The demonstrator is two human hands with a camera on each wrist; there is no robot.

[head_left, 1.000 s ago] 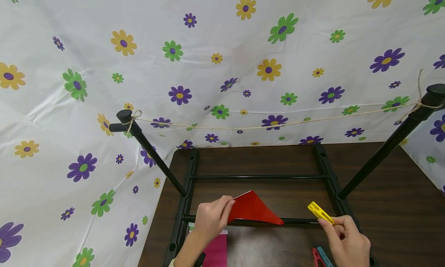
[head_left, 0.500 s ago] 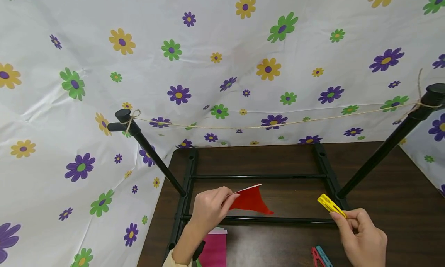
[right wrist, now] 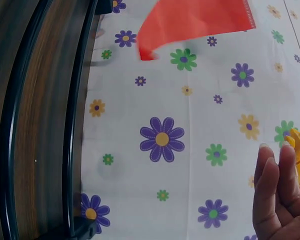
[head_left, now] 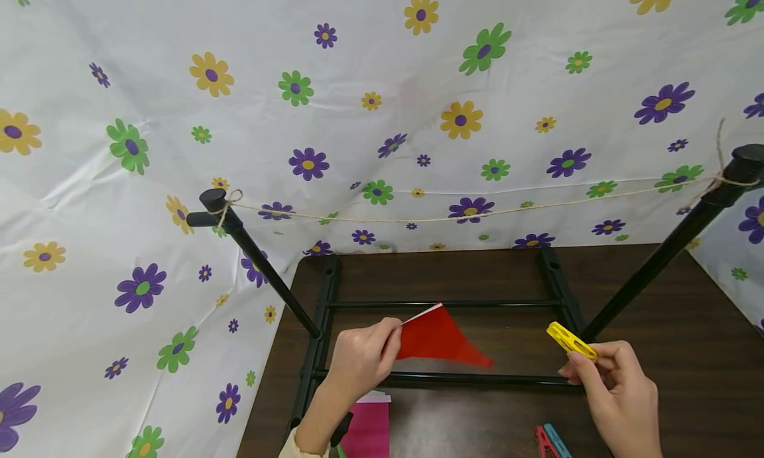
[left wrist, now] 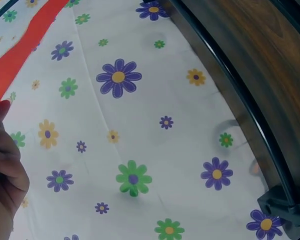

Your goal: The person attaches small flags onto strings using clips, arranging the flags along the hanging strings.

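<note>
Head view: my left grip pinches a red, white-edged triangular pennant over the wooden counter; my right grip pinches a yellow plastic clothespin. Left wrist: the pennant slants up from my grip. Right wrist: pennant and clothespin are apart.

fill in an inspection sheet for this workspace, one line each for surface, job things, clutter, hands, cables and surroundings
Surface: dark wood-grain table, bearing a black frame with two upright poles.
Job things: red flag, its far tip blurred; yellow clip; string tied between the poles, nothing hung on it.
Clutter: pink piece on the left near side; red clip and blue clip side by side, all cut off by the head view's lower edge.
Hands: left hand pinches the flag; right hand holds the yellow clip.
Cables: nothing seen.
Surroundings: white flower-print cloth behind and on both sides.
</note>
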